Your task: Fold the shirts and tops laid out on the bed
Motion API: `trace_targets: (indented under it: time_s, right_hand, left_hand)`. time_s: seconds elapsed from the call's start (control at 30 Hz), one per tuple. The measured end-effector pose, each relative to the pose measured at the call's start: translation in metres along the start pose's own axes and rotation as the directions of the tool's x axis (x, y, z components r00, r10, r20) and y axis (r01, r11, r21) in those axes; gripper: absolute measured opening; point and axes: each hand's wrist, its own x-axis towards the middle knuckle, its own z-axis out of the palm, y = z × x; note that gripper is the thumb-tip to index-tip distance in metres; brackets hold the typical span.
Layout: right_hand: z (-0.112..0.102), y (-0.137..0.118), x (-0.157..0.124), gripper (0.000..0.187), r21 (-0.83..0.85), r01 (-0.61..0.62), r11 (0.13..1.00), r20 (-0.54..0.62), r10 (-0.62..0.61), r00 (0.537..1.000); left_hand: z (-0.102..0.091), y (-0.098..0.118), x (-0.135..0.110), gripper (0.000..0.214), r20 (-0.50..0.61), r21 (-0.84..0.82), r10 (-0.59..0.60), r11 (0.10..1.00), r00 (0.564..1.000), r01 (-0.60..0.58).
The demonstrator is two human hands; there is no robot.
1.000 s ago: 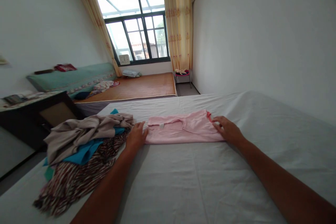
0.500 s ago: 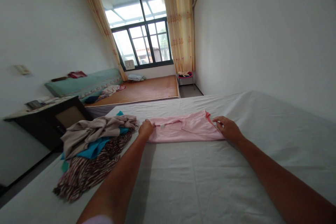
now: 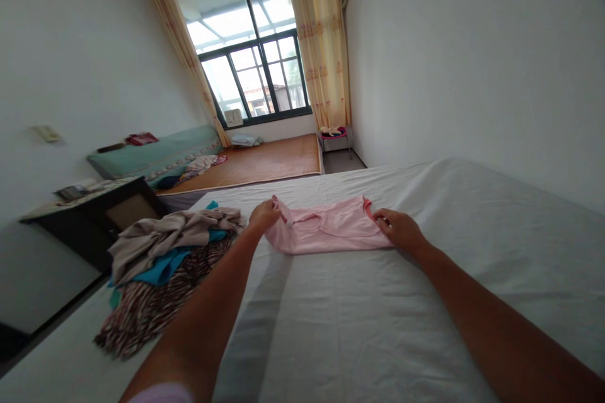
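A pink shirt (image 3: 335, 230), folded into a long flat strip, lies crosswise on the white bed sheet (image 3: 331, 315). My left hand (image 3: 265, 215) is closed on its left end and holds that end up off the sheet, so the cloth curves upward there. At the other end, beside a coral-red trim, my right hand (image 3: 397, 228) pinches the edge with bent fingers. The right end rests low, near the sheet. A narrow opening shows in the cloth toward the left. My fingertips are partly hidden by the fabric and by my hands.
Left of my arm lies a heap of clothes: a beige garment (image 3: 161, 239), a blue cloth (image 3: 163, 267) and a brown striped garment (image 3: 161, 312). A dark cabinet (image 3: 113, 220) stands beyond. Another bed (image 3: 274, 160) is below the window, and a white wall (image 3: 472, 63) rises at right.
My left hand has lifted the shirt's left end off the sheet. The right hand still grips the other end and has shifted slightly left in view.
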Motion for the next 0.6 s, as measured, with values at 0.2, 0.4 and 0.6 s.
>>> trace_targets:
  time_s: [0.2, 0.4, 0.6]
  right_hand:
    - [-0.002, -0.002, -0.003, 0.021, -0.037, 0.037, 0.999, 0.050, -0.035, 0.998]
    - [-0.003, -0.001, -0.004, 0.022, -0.023, 0.048, 0.999, 0.064, -0.046, 0.997]
    - [0.001, -0.004, -0.004, 0.021, -0.010, 0.029, 1.000, 0.049, -0.029, 0.998]
  left_hand:
    - [0.027, 0.073, -0.010, 0.033, 0.075, -0.185, 0.097, 0.979, 0.992, -0.081]
    - [0.036, 0.080, -0.009, 0.044, 0.048, -0.573, 0.209, 0.807, 0.977, -0.145]
    - [0.069, 0.045, -0.028, 0.041, -0.079, -0.477, 0.329, 0.817, 0.941, -0.325]
